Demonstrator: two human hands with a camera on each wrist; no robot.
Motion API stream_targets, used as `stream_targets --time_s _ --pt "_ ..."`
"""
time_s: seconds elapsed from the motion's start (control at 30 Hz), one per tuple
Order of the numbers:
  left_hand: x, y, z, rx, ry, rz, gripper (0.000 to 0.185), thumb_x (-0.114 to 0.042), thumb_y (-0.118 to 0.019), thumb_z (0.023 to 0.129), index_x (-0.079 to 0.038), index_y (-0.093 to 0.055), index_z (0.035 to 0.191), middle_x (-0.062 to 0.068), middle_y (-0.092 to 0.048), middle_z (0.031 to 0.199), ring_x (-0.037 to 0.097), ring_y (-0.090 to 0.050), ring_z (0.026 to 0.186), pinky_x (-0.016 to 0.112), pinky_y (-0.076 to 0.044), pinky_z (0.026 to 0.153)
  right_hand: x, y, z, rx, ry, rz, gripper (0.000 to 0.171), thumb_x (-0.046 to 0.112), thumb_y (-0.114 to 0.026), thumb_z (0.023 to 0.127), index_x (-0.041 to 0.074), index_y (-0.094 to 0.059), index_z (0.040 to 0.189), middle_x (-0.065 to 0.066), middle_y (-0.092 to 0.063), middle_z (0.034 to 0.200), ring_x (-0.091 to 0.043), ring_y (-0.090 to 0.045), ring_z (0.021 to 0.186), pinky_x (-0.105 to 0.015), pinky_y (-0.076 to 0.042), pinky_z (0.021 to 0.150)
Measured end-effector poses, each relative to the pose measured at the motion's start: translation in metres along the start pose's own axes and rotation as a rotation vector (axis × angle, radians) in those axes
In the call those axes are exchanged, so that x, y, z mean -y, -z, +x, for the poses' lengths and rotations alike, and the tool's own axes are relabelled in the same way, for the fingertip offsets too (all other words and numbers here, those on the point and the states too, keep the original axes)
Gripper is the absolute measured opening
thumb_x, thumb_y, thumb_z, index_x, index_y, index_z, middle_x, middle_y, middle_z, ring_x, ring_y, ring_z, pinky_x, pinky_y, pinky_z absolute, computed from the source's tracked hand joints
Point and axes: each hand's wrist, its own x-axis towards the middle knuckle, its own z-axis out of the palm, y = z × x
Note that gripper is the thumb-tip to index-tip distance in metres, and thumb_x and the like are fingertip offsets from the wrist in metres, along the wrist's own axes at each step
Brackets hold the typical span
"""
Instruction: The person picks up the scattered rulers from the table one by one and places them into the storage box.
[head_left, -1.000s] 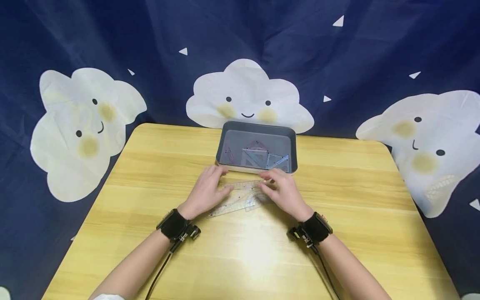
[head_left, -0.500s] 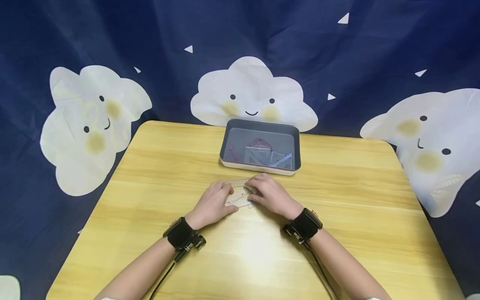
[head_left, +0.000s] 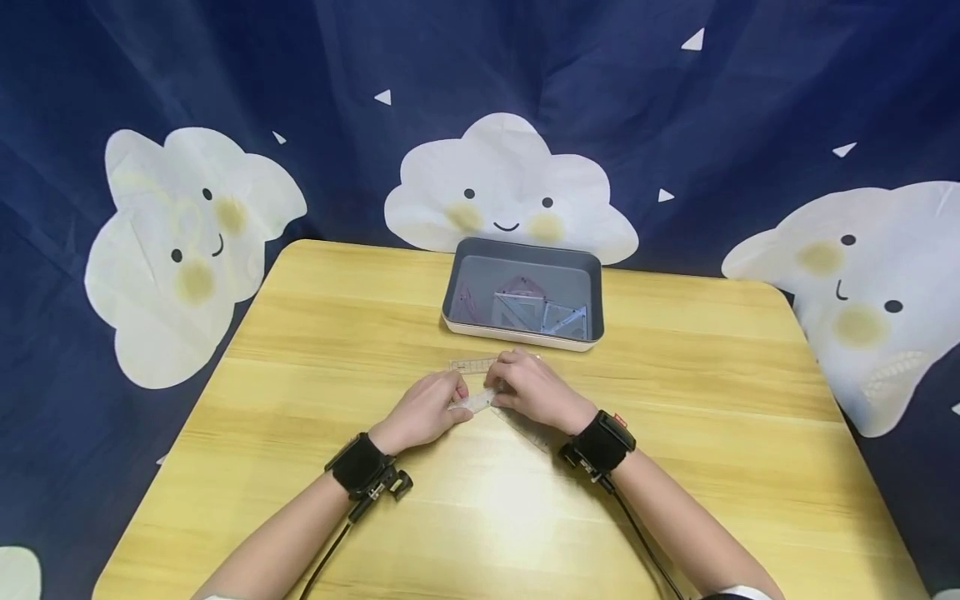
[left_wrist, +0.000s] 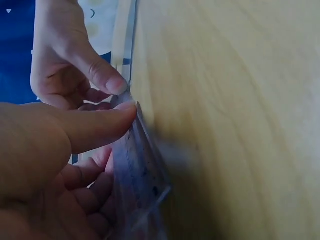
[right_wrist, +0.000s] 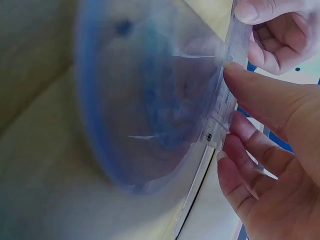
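Note:
Both hands pinch a clear plastic ruler (head_left: pixel 480 401) between thumbs and fingers. My left hand (head_left: pixel 423 412) grips its left part, and my right hand (head_left: pixel 536 392) its right part. A clear curved piece with a blue-tinted rim, like a protractor (right_wrist: pixel 145 155), stands out from the ruler under my right thumb in the right wrist view. Part of it is blurred. Sheets of clear plastic (left_wrist: pixel 142 170) overlap at my left fingers, so single pieces are hard to tell apart. Another clear ruler (head_left: pixel 470 367) lies just behind the hands, partly hidden by the right one.
Beyond the hands, a grey-lined open tin (head_left: pixel 517 335) stands near the table's back edge. Inside lie clear and bluish set squares (head_left: pixel 517 311) and pinkish plastic pieces (head_left: pixel 467 302). A dark blue curtain (head_left: pixel 337 67) with cloud figures hangs behind the wooden table (head_left: pixel 360 333).
Both hands have come closer together and picked up clear plastic pieces that lay spread on the table. The held ruler is now tilted up between them, and the rear ruler shows more.

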Motion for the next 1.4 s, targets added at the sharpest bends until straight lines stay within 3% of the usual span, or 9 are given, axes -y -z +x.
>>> stream_targets --time_s 0.13,0.3,0.67,0.93,1.1,1.23,1.4 --pt "0.001 0.003 0.001 0.009 -0.002 -0.031 0.019 -0.018 -0.080 0.094 -0.013 -0.062 0.097 -0.006 -0.063 0.083 0.010 -0.056 0.073 0.031 -0.047 0.069 -0.002 0.002 0.001 -0.014 0.011 0.026 0.023 0.018 -0.090 0.081 0.011 -0.072 0.093 0.001 -0.071 0.091 -0.017 -0.061 0.087 -0.034 -0.051 0.079" --pt "0.000 0.006 0.000 0.014 -0.060 -0.031 0.015 -0.016 -0.076 0.097 -0.016 -0.062 0.090 -0.008 -0.055 0.074 0.009 -0.049 0.066 0.028 -0.042 0.064 -0.003 0.007 -0.001 0.015 0.008 0.115 0.017 0.016 -0.088 0.084 0.015 -0.071 0.085 0.007 -0.072 0.084 -0.008 -0.063 0.077 -0.029 -0.053 0.074" --pt "-0.005 0.014 0.003 0.024 -0.082 0.035 0.012 -0.019 -0.074 0.098 -0.016 -0.069 0.088 -0.007 -0.060 0.083 0.011 -0.055 0.076 0.034 -0.048 0.073 -0.003 0.016 -0.006 0.053 -0.015 0.202 0.012 0.013 -0.081 0.092 0.015 -0.070 0.088 0.009 -0.069 0.080 -0.003 -0.057 0.070 -0.025 -0.051 0.068" --pt "-0.002 0.012 0.010 0.029 -0.154 0.043 0.009 -0.019 -0.070 0.101 -0.016 -0.073 0.092 -0.008 -0.066 0.085 0.011 -0.060 0.081 0.035 -0.051 0.077 -0.009 0.016 -0.011 0.050 -0.050 0.233 0.011 0.013 -0.081 0.092 0.016 -0.071 0.089 0.010 -0.073 0.083 0.000 -0.063 0.073 -0.024 -0.054 0.071" --pt "-0.007 0.018 0.019 0.041 -0.163 0.031 0.009 -0.020 -0.069 0.102 -0.017 -0.073 0.094 -0.008 -0.066 0.086 0.010 -0.059 0.079 0.035 -0.051 0.076 -0.013 0.023 -0.013 0.029 -0.070 0.273 0.010 0.011 -0.080 0.092 0.015 -0.072 0.090 0.009 -0.073 0.081 -0.001 -0.063 0.070 -0.023 -0.054 0.068" --pt "-0.014 0.030 0.032 0.027 -0.170 0.032 0.010 -0.022 -0.071 0.101 -0.018 -0.070 0.091 -0.008 -0.065 0.085 0.009 -0.057 0.076 0.033 -0.051 0.073 -0.017 0.035 -0.014 -0.020 -0.060 0.289 0.008 0.011 -0.080 0.092 0.014 -0.073 0.091 0.005 -0.077 0.084 -0.002 -0.069 0.073 -0.023 -0.056 0.068" --pt "-0.025 0.046 0.050 0.003 -0.190 0.049 0.013 -0.023 -0.072 0.101 -0.020 -0.067 0.089 -0.010 -0.062 0.082 0.009 -0.056 0.072 0.031 -0.049 0.070 -0.025 0.055 -0.017 -0.071 -0.076 0.292 0.007 0.011 -0.081 0.092 0.014 -0.074 0.092 0.005 -0.078 0.085 -0.006 -0.066 0.068 -0.024 -0.052 0.062"
